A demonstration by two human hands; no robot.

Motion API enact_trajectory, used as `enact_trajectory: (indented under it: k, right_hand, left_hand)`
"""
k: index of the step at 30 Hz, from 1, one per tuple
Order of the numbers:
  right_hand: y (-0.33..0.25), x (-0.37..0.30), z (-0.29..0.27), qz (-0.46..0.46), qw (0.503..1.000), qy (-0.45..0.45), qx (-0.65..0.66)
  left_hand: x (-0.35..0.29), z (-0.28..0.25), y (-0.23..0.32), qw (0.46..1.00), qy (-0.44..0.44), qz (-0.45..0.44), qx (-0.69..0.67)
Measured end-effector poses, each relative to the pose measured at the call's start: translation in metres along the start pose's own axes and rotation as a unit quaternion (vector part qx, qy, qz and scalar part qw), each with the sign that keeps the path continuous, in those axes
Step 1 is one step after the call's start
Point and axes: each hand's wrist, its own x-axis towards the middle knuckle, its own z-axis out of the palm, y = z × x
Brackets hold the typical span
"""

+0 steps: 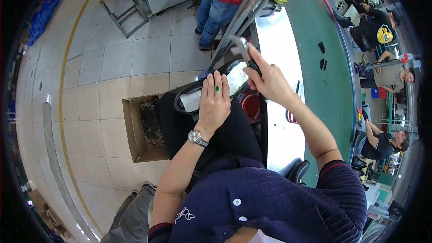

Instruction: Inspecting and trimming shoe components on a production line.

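Note:
Across my lap lies a black shoe [192,101] with a white surface facing up, apparently its underside. My left hand [215,105] rests flat on that white surface, fingers stretched out and closing on nothing. A ring and a wristwatch [197,138] are on this arm. My right hand [273,82] is wrapped round the dark handle of a hammer [241,46], whose metal head is smeared by motion. The hammer is raised above the far right end of the shoe. Part of the shoe's middle is hidden under my left fingers.
An open cardboard box [132,139] of black scraps stands left of my legs. Right of me run a metal ledge [283,139] and a green work surface [324,94]. A red bucket [250,105] is below the ledge; another black shoe [298,171] lies nearby. A person [222,6] stands ahead.

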Motion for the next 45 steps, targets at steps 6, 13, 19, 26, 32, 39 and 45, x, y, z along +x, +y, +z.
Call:
enact_trajectory:
  k: [6,13,19,26,32,39,45]
  right_hand:
    - [0.009,0.003,-0.001,-0.075,0.973,-0.082,-0.203]
    - [0.023,-0.015,0.033,-0.042,0.985,0.014,-0.167]
    - [-0.001,-0.015,0.014,-0.073,0.991,0.050,-0.100]
    - [0.006,-0.026,-0.003,0.091,0.974,-0.177,0.105]
    - [-0.008,-0.020,0.001,0.171,0.870,-0.309,0.344]
    - [-0.012,-0.044,0.031,0.068,0.966,-0.191,0.160]
    - [-0.013,-0.034,0.008,0.064,0.962,-0.231,0.129]
  left_hand:
    - [0.000,0.002,0.000,1.000,0.012,0.001,-0.007]
    - [0.004,0.000,0.005,1.000,-0.009,0.008,0.018]
    - [0.009,-0.014,0.003,0.996,-0.008,-0.038,-0.079]
    - [0.029,-0.034,-0.049,0.957,-0.068,-0.109,-0.258]
    - [0.031,-0.037,-0.048,0.936,-0.105,-0.169,-0.289]
    - [0.003,-0.043,-0.027,0.998,-0.054,-0.010,-0.043]
    - [-0.014,-0.021,-0.009,0.998,-0.055,-0.028,0.005]
